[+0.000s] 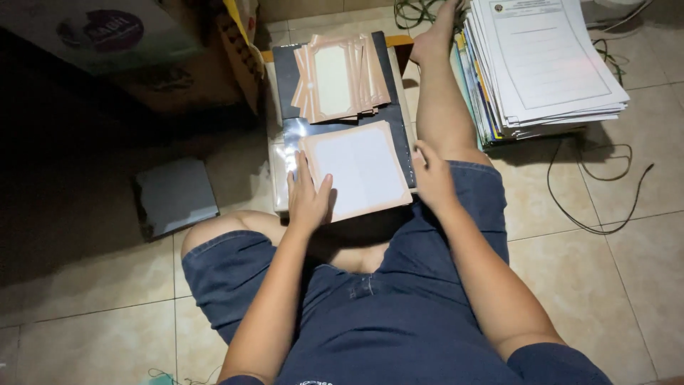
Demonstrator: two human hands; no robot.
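Observation:
A tan-bordered card with a white middle [363, 167] lies on a dark board [285, 71] in front of my lap. My left hand [308, 194] rests flat on the card's near left corner, fingers spread. At the card's right edge sits my right hand [432, 177], its fingers touching the board's side. A fanned pile of similar tan-framed cards [340, 77] lies on the board's far half.
A thick stack of printed papers and folders [541, 64] sits on the tiled floor at right, beside my outstretched leg [443, 100]. Black cables [598, 192] trail over the tiles. A grey flat slab [174, 196] lies at left, cardboard boxes [178, 64] behind it.

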